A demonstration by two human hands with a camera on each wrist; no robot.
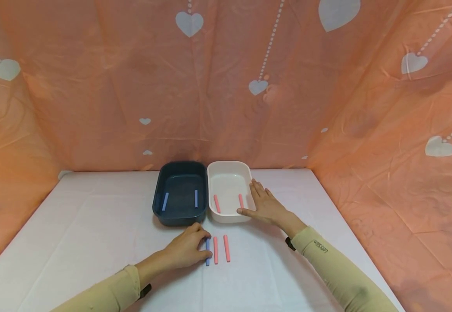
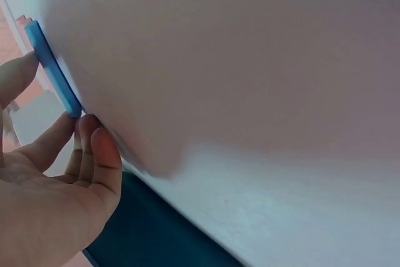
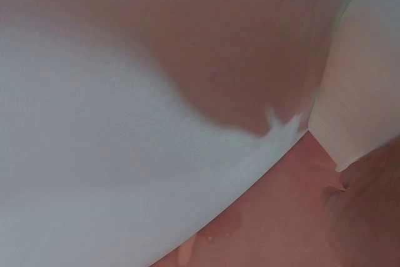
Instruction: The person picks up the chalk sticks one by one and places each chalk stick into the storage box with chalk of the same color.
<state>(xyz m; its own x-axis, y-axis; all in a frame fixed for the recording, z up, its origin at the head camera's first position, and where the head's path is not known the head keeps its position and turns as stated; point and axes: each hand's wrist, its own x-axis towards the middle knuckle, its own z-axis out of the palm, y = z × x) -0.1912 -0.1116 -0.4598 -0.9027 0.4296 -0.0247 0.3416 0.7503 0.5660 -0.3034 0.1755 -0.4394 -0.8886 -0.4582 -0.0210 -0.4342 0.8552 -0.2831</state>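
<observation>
In the head view my left hand (image 1: pixel 188 246) holds a blue chalk stick (image 1: pixel 208 251) lengthwise on the white table, thumb at the near end and a finger at the far end. The left wrist view shows that blue stick (image 2: pixel 53 70) between thumb and fingertip. Just right of it lie two pink chalk sticks (image 1: pixel 216 250). My right hand (image 1: pixel 268 205), fingers stretched out, rests against the right side of the white tray (image 1: pixel 230 219), thumb at its front rim. Inside that tray are two pink sticks (image 1: pixel 217 203). Two blue sticks (image 1: pixel 196 198) lie in the dark tray (image 1: pixel 179 221).
Both trays stand side by side near the back of the white-covered table (image 1: pixel 93 216). An orange curtain (image 1: pixel 113 86) with white hearts encloses the back and sides. In the right wrist view, the white tray's wall (image 3: pixel 362 79) shows at the right.
</observation>
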